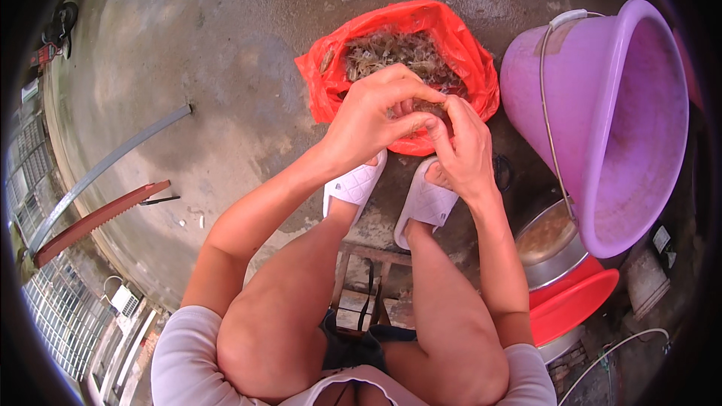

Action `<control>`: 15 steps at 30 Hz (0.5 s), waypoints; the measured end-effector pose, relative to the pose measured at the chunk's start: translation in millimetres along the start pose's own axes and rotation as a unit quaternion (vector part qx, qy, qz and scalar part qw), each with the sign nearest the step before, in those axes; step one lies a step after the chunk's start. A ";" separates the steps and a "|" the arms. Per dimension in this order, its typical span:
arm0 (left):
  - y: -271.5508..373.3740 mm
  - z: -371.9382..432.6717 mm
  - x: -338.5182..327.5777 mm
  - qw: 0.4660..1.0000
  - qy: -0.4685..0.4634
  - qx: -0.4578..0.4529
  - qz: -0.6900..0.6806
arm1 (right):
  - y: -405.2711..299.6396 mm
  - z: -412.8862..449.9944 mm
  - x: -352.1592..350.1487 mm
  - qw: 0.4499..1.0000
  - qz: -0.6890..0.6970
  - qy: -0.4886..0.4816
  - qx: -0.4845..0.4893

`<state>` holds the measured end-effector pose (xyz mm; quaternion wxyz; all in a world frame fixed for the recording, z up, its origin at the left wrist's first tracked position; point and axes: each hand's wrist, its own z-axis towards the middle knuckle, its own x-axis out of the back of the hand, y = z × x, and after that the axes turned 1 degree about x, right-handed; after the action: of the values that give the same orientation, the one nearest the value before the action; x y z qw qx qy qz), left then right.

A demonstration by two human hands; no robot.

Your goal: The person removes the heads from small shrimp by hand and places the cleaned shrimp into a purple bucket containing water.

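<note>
Both of my hands are raised above the red plastic bag, at about the middle of the view. My left hand (pixel 369 113) and my right hand (pixel 468 144) meet at the fingertips, pinching a small brownish piece (pixel 427 107) between them. Fingers cover much of that piece, so its exact kind is unclear. Behind and below them, the red plastic bag (pixel 321 87) lies open on the ground. Inside is a heap of grey-brown, translucent scraps (pixel 389 53), resembling shrimp shells. My hands hide part of the bag's near side.
A large purple plastic bucket (pixel 564 84) with a wire handle is at right. Below it are a metal basin (pixel 555 268) and a red plastic basin (pixel 575 310). White slippers (pixel 431 197) are on my feet by the bag. Metal strips (pixel 107 163) reach in from the left.
</note>
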<state>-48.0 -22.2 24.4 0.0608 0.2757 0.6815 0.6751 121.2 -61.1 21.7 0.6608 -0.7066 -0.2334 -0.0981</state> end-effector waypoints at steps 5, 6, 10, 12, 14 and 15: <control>1.2 1.3 -1.3 1.000 0.005 0.015 -0.024 | -11.6 0.8 2.1 0.997 -0.061 0.032 0.027; -0.4 1.3 -2.0 1.000 0.005 0.015 -0.024 | -13.3 1.1 2.8 0.995 -0.086 0.034 0.045; -6.9 -0.5 -3.8 0.958 0.022 0.157 -0.240 | -18.3 -0.2 6.4 0.996 -0.065 0.057 0.034; -11.1 -1.4 0.4 0.948 0.033 0.205 -0.242 | -21.1 0.3 6.6 0.998 -0.031 0.051 0.015; -37.8 1.3 14.9 0.986 0.067 0.129 -0.083 | -23.6 0.9 5.3 0.999 0.004 0.046 -0.002; -37.2 6.1 20.1 0.992 0.073 0.076 0.062 | -21.9 0.3 5.5 0.998 -0.013 0.059 0.007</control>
<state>-73.0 -5.2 -5.8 -0.0526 0.2715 0.7150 0.6422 115.9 -59.2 43.6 0.6771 -0.6919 -0.2034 -0.1464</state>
